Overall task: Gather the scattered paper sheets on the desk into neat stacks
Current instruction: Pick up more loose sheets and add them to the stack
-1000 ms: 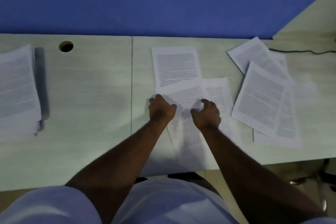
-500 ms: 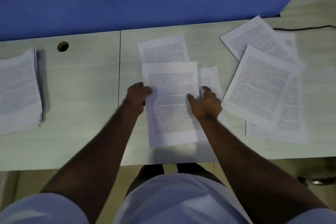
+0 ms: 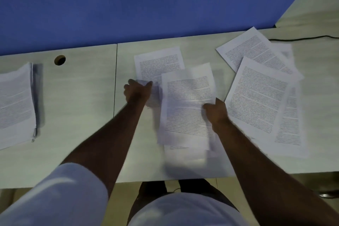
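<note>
- Right hand [image 3: 216, 111] pinching the right edge of a small bundle of sheets [image 3: 187, 104], thumb over the top page; half a second back this hand lay flat beside a single page squared on the desk.
- Bundle now shifted right and tipped slightly, lower end blurred, a second page edge peeking out beneath it near the front of the desk [image 3: 78, 115]; apparently lifted rather than lying flat.
- Left hand [image 3: 137, 91] no longer at the bundle's left edge: reaching forward instead, fingers curled onto the lower corner of the far sheet [image 3: 158, 65]; actual grip on that corner not clear through the blur.
- Far sheet in much the same spot as before, partly covered by the bundle.
- Fan of overlapping loose pages [image 3: 260, 93] at right unmoved, well clear of both hands.
- Finished stack [image 3: 15, 104] at the far left also untouched, well apart from the work.
- Likely meaning: centre group nearly merged, far sheet next to join, right-hand fan yet to be gathered; roughly midway through.
- Risk, as a judgement: one-handed hold on thin paper, sheets prone to sliding out of line.
</note>
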